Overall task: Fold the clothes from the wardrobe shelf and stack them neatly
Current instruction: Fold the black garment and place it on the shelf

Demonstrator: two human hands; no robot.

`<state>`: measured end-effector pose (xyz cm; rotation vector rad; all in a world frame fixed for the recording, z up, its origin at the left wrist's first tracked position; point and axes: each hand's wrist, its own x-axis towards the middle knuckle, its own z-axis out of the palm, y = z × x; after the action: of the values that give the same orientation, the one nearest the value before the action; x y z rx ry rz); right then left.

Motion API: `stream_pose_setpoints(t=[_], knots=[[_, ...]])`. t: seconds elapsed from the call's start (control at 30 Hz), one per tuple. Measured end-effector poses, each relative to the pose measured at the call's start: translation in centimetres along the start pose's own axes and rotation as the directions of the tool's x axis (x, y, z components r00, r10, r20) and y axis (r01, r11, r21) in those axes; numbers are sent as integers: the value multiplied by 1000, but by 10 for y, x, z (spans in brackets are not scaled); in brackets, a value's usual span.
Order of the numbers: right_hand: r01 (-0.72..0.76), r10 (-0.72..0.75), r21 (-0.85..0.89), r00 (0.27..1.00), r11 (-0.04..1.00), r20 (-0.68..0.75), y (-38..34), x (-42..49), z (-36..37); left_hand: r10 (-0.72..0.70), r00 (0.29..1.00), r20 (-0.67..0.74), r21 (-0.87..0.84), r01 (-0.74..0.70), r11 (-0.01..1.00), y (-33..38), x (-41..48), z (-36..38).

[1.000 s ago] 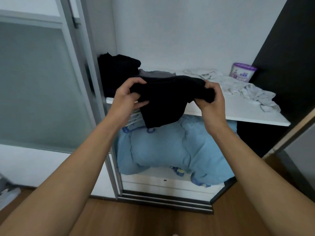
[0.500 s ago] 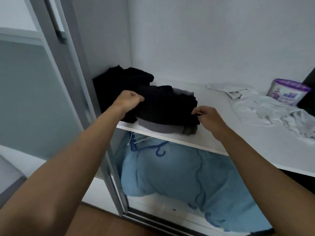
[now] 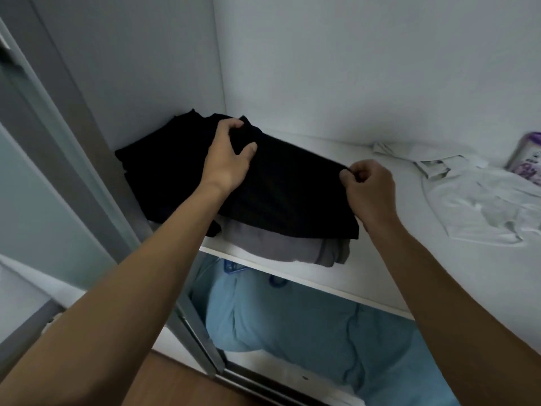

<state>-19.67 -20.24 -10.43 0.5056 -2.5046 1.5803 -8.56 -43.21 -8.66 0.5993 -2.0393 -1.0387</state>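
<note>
A folded black garment (image 3: pixel 281 194) lies on top of a folded grey garment (image 3: pixel 292 247), the two forming a stack near the front edge of the white wardrobe shelf (image 3: pixel 456 276), toward its left end. Just behind and to the left of the stack, more black clothing (image 3: pixel 158 168) sits bunched against the wardrobe's inner corner, touching the top garment; where one dark piece ends and the other begins is hard to tell. The left hand (image 3: pixel 228 156) rests on the far left part of the black garment, its fingers (image 3: pixel 234 126) curled over a raised fold of the cloth and the thumb pressed against it from the near side, so the fabric is gripped between them. The right hand (image 3: pixel 369 186) is at the garment's right edge, fingers closed into a loose fist with the thumb and forefinger pinching the far right corner of the cloth. To the right on the same shelf, apart from the stack, a crumpled white garment (image 3: pixel 480 197) lies spread out unfolded, and beyond it at the frame's edge stands a purple and white container (image 3: pixel 527 156). Below the shelf a light blue quilt (image 3: pixel 307 326) fills the lower compartment, with a blue hanger (image 3: pixel 234 266) partly showing above it. A grey sliding door frame (image 3: pixel 67 136) runs along the left.
</note>
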Motion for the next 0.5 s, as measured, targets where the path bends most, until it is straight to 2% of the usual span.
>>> stream_pose_setpoints(t=[0.03, 0.1, 0.17, 0.23, 0.3, 0.4, 0.47, 0.5], knots=[[10, -9, 27, 999, 1000, -47, -3, 5, 0, 0, 1000, 3, 20, 0, 1000, 0, 4, 2], [9, -9, 0, 998, 1000, -60, -5, 10, 7, -79, 992, 94, 145, 65, 987, -6, 5, 8], [-24, 30, -128, 999, 991, 42, 0, 8, 17, -163, 974, 156, 300, 110, 948, -14, -2, 13], [-70, 95, -214, 990, 974, 106, 3, 5, 19, -145, 976, 163, 379, 74, 922, -16, -9, 14], [-58, 83, -272, 993, 961, 79, -3, 4, 14, -88, 981, 175, 437, 2, 900, -14, -10, 14], [72, -74, -372, 997, 925, 8, -26, -1, 11, 95, 981, 168, 609, -179, 772, -8, -8, 14], [157, -146, -386, 988, 909, 58, -38, -12, 23, 282, 934, 219, 569, -357, 741, -6, -11, 18], [169, -135, -402, 985, 900, 111, -40, -18, 32, 329, 901, 282, 512, -431, 743, -7, -13, 22]])
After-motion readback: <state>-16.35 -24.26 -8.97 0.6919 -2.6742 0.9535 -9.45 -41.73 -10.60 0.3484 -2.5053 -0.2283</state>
